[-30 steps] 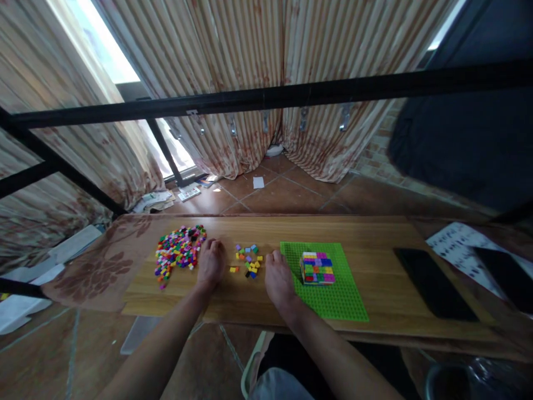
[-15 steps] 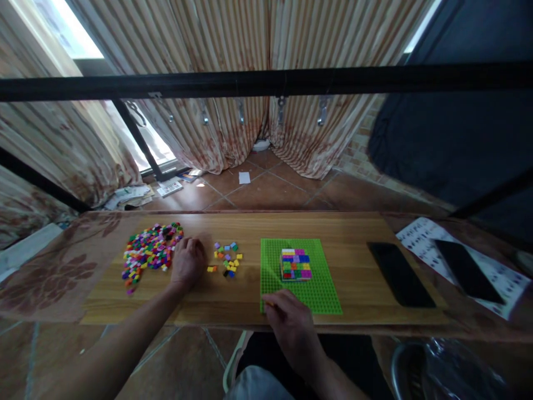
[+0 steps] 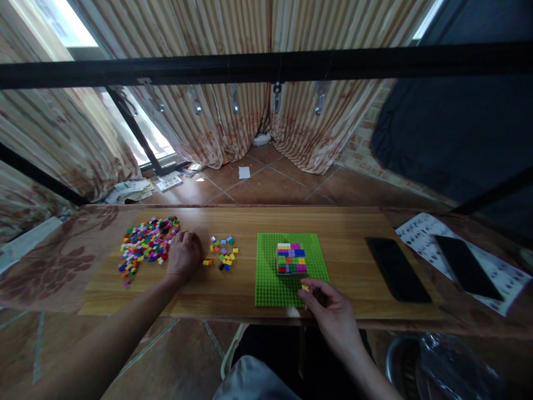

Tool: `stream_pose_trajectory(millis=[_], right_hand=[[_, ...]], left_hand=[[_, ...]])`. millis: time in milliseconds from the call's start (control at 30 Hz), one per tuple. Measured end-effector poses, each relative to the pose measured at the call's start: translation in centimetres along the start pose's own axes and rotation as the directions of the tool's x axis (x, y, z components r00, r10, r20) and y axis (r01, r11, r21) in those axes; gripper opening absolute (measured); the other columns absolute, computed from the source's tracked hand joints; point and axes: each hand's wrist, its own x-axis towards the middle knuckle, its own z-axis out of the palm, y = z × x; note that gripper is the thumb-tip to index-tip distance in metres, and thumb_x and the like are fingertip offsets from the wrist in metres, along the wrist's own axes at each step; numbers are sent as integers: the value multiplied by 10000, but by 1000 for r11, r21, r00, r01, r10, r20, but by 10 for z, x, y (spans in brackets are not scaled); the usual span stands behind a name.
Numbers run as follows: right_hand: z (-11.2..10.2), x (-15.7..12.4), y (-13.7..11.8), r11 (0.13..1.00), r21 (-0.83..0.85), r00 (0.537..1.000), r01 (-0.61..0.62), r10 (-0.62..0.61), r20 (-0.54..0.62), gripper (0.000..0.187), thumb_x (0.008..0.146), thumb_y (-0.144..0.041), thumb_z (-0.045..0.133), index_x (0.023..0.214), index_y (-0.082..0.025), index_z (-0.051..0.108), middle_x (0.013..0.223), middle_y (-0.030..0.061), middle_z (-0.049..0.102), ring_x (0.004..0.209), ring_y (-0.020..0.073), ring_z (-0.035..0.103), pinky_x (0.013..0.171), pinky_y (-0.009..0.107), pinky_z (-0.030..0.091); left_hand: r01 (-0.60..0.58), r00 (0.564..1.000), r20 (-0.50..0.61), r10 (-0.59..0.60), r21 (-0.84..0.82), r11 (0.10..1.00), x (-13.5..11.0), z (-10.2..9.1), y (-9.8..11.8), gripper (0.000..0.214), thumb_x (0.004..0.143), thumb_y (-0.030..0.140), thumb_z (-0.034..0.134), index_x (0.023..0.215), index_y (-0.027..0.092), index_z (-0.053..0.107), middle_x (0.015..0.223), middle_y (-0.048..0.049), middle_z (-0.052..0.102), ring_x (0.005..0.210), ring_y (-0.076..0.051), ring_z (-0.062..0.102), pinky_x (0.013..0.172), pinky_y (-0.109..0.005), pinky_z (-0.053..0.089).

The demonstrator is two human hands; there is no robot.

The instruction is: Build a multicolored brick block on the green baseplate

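A block of multicoloured toy bricks [image 3: 291, 259] stands on a green studded baseplate [image 3: 266, 291]. My right hand [image 3: 328, 303] is over the plate's near right corner, thumb and forefinger pinching a small yellow brick [image 3: 306, 288] just in front of the block. My left hand [image 3: 184, 254] rests on the board with its fingers curled, between a big heap of loose bricks [image 3: 145, 244] and a smaller scatter of bricks [image 3: 225, 255]. Whatever those curled fingers may hold is hidden.
The wooden board [image 3: 350, 222] lies across a cloth-covered bench. On its right is a black phone-like slab [image 3: 397, 269]; beyond, another dark slab [image 3: 466, 266] lies on a printed sheet [image 3: 420, 233]. A black bar [image 3: 250, 66] crosses above the far side.
My right hand has moved right and a little forward, from the plate's near left corner to its near right, turning so the yellow brick shows. My left hand stays by the heap. The view has tilted slightly.
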Motion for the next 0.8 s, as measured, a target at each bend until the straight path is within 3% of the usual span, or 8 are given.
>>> stream_pose_trajectory(millis=[167, 300, 500, 667, 800], right_hand=[[-5, 13, -8, 986, -116, 993, 116, -116, 4, 315, 786, -438, 641, 977, -190, 680, 715, 2, 598, 644, 136, 548, 599, 254, 461], [-3, 21, -17, 923, -295, 969, 247, -232, 87, 258, 856, -386, 556, 1007, -203, 659, 835, 28, 652, 721, 149, 601, 663, 274, 489], [11, 28, -32, 635, -582, 860, 508, -413, 300, 314, 865, -201, 444, 1108, -204, 644, 1009, 56, 682, 845, 175, 647, 748, 302, 510], [18, 28, -27, 409, -737, 826, 538, -429, 365, 391, 844, -161, 425, 1180, -181, 623, 1021, 73, 690, 803, 192, 658, 707, 311, 514], [17, 26, -22, 298, -785, 800, 544, -468, 376, 389, 853, -169, 424, 1185, -179, 626, 976, 72, 694, 790, 194, 652, 685, 299, 498]], left_hand=[[5, 1000, -2, -5, 9, 1000, 0, 0, 0, 200, 804, 165, 399, 828, 175, 598, 929, -121, 577, 946, -272, 528, 877, -392, 428], [13, 1000, -11, -13, -4, 1000, 0, 2, 0, 183, 805, 159, 406, 801, 189, 587, 907, -114, 581, 929, -272, 532, 866, -394, 434], [14, 999, -30, -14, -6, 1000, -1, 3, 0, 185, 807, 142, 414, 819, 190, 592, 918, -111, 580, 920, -269, 535, 859, -393, 439], [3, 999, -35, -4, -21, 1000, -3, 4, 0, 190, 813, 130, 411, 822, 182, 593, 935, -113, 583, 925, -259, 535, 869, -387, 440], [10, 999, -38, -12, -37, 999, -4, 4, 1, 191, 822, 131, 406, 828, 181, 591, 928, -113, 578, 924, -256, 535, 866, -390, 441]])
